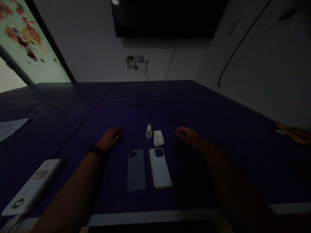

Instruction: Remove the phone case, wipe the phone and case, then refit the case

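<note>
Two phone-shaped things are lying face down on the dark blue table-tennis table [194, 110]; one is a slate-blue phone [136, 170] showing a triple camera cluster, and the other is a white-backed phone case [159, 167] with a tan rim, lying just right of the slate-blue phone; whether a phone sits inside the case, I cannot tell.

One small dropper bottle [149, 131] is standing upright just beyond the slate-blue phone, and one folded white tissue [158, 138] is lying just to the bottle's right, nearly touching it.

The left hand [110, 138] is resting palm down beyond and left of the slate-blue phone, open and holding nothing, its arm angling in from the lower left with one dark wristband [95, 150] around the wrist; the right hand [189, 136] is reaching in from the lower right, well right of the slate-blue phone, with its fingers [179, 130] loosely curved and gripping nothing; it is nearest the tissue.

One white power bank [32, 187] is lying well left of the slate-blue phone, and one sheet of paper [11, 128] is lying farther left.
</note>
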`<state>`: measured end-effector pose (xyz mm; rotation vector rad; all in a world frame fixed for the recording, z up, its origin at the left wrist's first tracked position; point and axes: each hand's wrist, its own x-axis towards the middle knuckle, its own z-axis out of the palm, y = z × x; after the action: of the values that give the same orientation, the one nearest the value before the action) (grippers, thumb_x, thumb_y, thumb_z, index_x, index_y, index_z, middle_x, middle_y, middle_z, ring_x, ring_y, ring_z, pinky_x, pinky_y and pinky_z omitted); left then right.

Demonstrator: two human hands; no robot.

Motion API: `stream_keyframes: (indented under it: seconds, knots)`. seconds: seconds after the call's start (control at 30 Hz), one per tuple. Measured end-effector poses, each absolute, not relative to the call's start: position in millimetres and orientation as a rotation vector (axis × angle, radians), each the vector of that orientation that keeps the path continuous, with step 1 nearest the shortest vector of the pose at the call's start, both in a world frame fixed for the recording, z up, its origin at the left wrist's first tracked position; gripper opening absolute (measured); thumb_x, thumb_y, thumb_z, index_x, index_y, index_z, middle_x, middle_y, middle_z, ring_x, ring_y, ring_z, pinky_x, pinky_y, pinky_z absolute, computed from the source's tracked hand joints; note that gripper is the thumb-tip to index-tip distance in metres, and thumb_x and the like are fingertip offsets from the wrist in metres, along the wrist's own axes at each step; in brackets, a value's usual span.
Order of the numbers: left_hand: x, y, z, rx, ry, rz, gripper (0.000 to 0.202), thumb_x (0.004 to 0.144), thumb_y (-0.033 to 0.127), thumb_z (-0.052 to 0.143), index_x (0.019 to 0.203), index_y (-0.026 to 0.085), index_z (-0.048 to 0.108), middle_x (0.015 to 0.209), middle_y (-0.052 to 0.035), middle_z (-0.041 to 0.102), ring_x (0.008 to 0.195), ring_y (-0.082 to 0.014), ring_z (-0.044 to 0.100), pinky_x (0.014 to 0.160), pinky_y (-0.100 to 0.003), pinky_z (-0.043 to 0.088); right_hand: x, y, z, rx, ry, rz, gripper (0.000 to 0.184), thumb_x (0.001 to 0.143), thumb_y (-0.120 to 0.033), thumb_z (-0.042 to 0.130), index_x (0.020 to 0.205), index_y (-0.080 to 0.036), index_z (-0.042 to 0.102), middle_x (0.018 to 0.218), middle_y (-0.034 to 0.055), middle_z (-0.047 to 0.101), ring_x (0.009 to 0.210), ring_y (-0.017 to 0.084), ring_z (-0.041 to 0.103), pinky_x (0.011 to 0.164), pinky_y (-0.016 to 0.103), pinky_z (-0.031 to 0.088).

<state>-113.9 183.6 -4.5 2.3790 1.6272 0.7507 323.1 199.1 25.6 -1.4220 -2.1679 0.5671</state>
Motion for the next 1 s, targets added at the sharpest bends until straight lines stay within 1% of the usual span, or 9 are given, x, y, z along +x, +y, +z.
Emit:
stream_keyframes:
  seconds: [0.1, 0.23, 0.3, 0.4, 0.5, 0.57, 0.63, 0.8, 1.0]
  knots:
    - [-118, 186, -11, 2.39, 1.621, 0.743, 0.036, 0.092, 0.037, 0.045, 0.113, 0.02, 0.069, 0.117, -0.0106, 0.069, 0.11, -0.0248, 0.063, 0.103, -0.045, 0.049, 328, 207, 8, -1.464, -2.123, 0.541, 0.015, 0.085, -0.029, 0.058, 0.09, -0.021, 0.07, 0.079, 0.0046, 0.069, 0.069, 0.018, 0.061, 0.064, 0.029, 0.045]
    - [-115, 186, -15, 2.408, 1.63, 0.749, 0.033, 0.091, 0.034, 0.048, 0.111, 0.021, 0.07, 0.115, -0.0099, 0.068, 0.111, -0.0249, 0.062, 0.104, -0.046, 0.048, 322, 210, -2, -1.45, -2.086, 0.482, 0.008, 0.08, -0.025, 0.061, 0.081, -0.022, 0.069, 0.074, 0.0032, 0.067, 0.069, 0.018, 0.059, 0.065, 0.03, 0.044]
    - [-114, 187, -17, 2.413, 1.638, 0.756, 0.033, 0.09, 0.033, 0.048, 0.112, 0.022, 0.07, 0.114, -0.0096, 0.068, 0.11, -0.0248, 0.061, 0.105, -0.046, 0.048, 314, 210, 5, -1.416, -2.072, 0.462, 0.01, 0.081, -0.025, 0.061, 0.082, -0.021, 0.07, 0.074, 0.0034, 0.066, 0.068, 0.018, 0.059, 0.066, 0.031, 0.044]
    - [-114, 187, -18, 2.409, 1.653, 0.771, 0.032, 0.09, 0.032, 0.048, 0.111, 0.022, 0.07, 0.113, -0.0093, 0.067, 0.11, -0.0247, 0.062, 0.105, -0.047, 0.048, 294, 211, 25, -1.316, -2.068, 0.455, 0.016, 0.086, -0.028, 0.059, 0.093, -0.021, 0.072, 0.079, 0.0042, 0.068, 0.069, 0.018, 0.06, 0.067, 0.031, 0.045]
    - [-114, 188, -18, 2.4, 1.657, 0.78, 0.033, 0.09, 0.033, 0.048, 0.111, 0.021, 0.07, 0.113, -0.0098, 0.067, 0.11, -0.0251, 0.062, 0.104, -0.047, 0.049, 263, 217, 46, -1.191, -2.101, 0.498, 0.025, 0.089, -0.032, 0.061, 0.109, -0.023, 0.072, 0.092, 0.0051, 0.072, 0.076, 0.018, 0.062, 0.069, 0.03, 0.048]
    - [-115, 188, -18, 2.393, 1.658, 0.784, 0.033, 0.09, 0.033, 0.047, 0.11, 0.021, 0.07, 0.113, -0.0101, 0.067, 0.109, -0.0253, 0.062, 0.103, -0.046, 0.049, 240, 222, 53, -1.115, -2.14, 0.548, 0.028, 0.087, -0.029, 0.067, 0.113, -0.023, 0.072, 0.1, 0.0059, 0.073, 0.079, 0.017, 0.064, 0.071, 0.03, 0.049]
    - [-115, 188, -18, 2.386, 1.66, 0.79, 0.033, 0.091, 0.034, 0.047, 0.11, 0.021, 0.071, 0.113, -0.0101, 0.067, 0.109, -0.0253, 0.062, 0.104, -0.047, 0.049, 222, 227, 54, -1.055, -2.171, 0.6, 0.027, 0.084, -0.026, 0.07, 0.111, -0.022, 0.073, 0.103, 0.0067, 0.073, 0.081, 0.017, 0.065, 0.073, 0.03, 0.05]
    - [-116, 190, -19, 2.373, 1.666, 0.795, 0.033, 0.091, 0.034, 0.047, 0.108, 0.022, 0.071, 0.112, -0.0093, 0.068, 0.109, -0.0247, 0.063, 0.104, -0.046, 0.049, 204, 231, 49, -0.957, -2.168, 0.675, 0.01, 0.085, -0.021, 0.068, 0.092, -0.021, 0.075, 0.095, 0.0052, 0.075, 0.084, 0.018, 0.067, 0.076, 0.03, 0.05]
    - [-117, 192, -21, 2.349, 1.69, 0.797, 0.032, 0.091, 0.034, 0.047, 0.108, 0.022, 0.071, 0.113, -0.0087, 0.068, 0.108, -0.0239, 0.063, 0.105, -0.044, 0.048, 210, 231, 58, -0.937, -2.02, 0.685, 0.016, 0.089, -0.031, 0.064, 0.095, -0.021, 0.073, 0.092, 0.0042, 0.073, 0.079, 0.017, 0.065, 0.073, 0.03, 0.05]
